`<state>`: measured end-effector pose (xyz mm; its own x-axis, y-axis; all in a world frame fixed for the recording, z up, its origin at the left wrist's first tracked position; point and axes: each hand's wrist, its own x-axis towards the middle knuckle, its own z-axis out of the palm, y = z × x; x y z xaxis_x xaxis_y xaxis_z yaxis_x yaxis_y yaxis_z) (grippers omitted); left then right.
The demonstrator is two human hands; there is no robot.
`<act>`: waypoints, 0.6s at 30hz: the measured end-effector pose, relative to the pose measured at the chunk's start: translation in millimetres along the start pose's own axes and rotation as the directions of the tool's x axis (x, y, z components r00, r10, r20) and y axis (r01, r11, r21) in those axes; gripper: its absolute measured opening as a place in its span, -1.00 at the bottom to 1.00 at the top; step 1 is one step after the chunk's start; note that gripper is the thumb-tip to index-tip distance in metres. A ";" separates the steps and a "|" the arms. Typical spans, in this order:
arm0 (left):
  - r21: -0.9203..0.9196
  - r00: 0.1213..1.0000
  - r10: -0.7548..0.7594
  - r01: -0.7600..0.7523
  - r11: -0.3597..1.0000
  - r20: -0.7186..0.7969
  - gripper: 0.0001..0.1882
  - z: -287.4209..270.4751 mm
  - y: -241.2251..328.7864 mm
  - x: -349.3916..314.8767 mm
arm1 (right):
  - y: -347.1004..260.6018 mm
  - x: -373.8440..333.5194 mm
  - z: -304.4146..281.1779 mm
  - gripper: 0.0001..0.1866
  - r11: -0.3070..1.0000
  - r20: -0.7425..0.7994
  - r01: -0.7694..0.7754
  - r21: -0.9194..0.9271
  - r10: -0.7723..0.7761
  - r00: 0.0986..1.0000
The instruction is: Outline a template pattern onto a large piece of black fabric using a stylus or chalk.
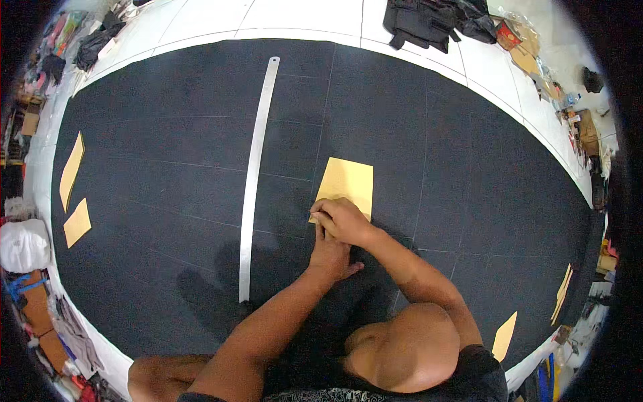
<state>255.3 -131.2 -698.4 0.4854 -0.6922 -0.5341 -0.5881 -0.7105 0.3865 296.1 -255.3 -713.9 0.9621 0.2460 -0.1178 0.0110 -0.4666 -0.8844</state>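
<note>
A yellow card pattern piece (349, 181) lies flat on a large black cloth (201, 147) in front of me. At its lower left corner my right hand (343, 220) is closed in a pinch; whatever it grips is too small or hidden to name. My left hand (329, 256) lies just below, its fingers stretched toward the card's lower edge and its thumb spread to the right. The right hand partly covers the left fingertips. Thin pale lines cross the cloth around both hands. To their left lies a long metal ruler (253, 181), touched by neither hand.
More yellow card pieces lie at the cloth's left edge (78, 223) and lower right (506, 337). Dark garments (429, 23) rest on the white tiled floor (301, 19) beyond. A white bag (25, 246) stands at the far left, amid clutter along both sides.
</note>
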 end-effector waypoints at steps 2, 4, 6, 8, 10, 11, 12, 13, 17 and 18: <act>0.026 0.995 0.021 -0.018 1.000 -0.097 0.12 0.9 0.6 -0.7 | 3.0 0.8 2.8 -0.82 0.999 -0.012 0.030 -0.040 -0.031 0.999; 0.011 0.998 0.012 -0.011 1.000 -0.061 0.10 2.1 0.2 0.1 | 5.8 2.1 4.3 -0.81 0.997 -0.033 0.051 -0.066 -0.053 0.998; 0.005 0.999 0.010 -0.010 1.000 -0.046 0.09 4.1 -0.5 0.1 | 7.3 4.1 5.3 -0.80 0.997 -0.016 0.038 -0.063 -0.039 0.999; -0.041 0.991 0.019 -0.025 0.999 -0.135 0.07 6.1 -1.1 -1.2 | 7.2 4.3 4.7 -0.80 0.994 -0.015 0.085 -0.074 -0.086 0.996; -0.038 0.993 0.025 -0.030 0.999 -0.113 0.07 6.7 -1.7 -0.4 | 5.6 4.5 4.1 -0.80 0.991 -0.011 0.107 -0.079 -0.108 0.994; -0.019 0.991 0.042 -0.045 0.999 -0.128 0.06 6.5 -1.8 -0.1 | 4.4 4.6 4.3 -0.80 0.988 -0.014 0.103 -0.114 -0.105 0.994; -0.033 0.995 0.034 -0.037 0.999 -0.091 0.06 6.0 -1.5 0.3 | 3.7 5.4 3.6 -0.80 0.984 -0.019 0.092 -0.149 -0.096 0.995; -0.037 0.993 0.037 -0.041 0.998 -0.111 0.07 5.3 -1.3 0.4 | 3.9 7.1 1.2 -0.80 0.983 -0.019 0.100 -0.153 -0.104 0.994; 0.016 0.996 -0.005 0.006 1.000 -0.084 0.11 0.8 2.3 2.6 | 11.0 25.5 -17.4 -0.79 0.976 -0.095 0.006 -0.218 -0.027 0.995; 0.021 0.999 -0.017 0.017 1.000 -0.035 0.11 -0.4 2.7 2.4 | 14.2 31.8 -25.1 -0.79 0.967 -0.158 -0.018 -0.254 -0.023 0.987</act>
<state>255.1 -134.9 -698.3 0.5172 -0.6843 -0.5141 -0.5928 -0.7197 0.3615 333.7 -275.5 -718.8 0.9925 0.1196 -0.0243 0.0629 -0.6713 -0.7385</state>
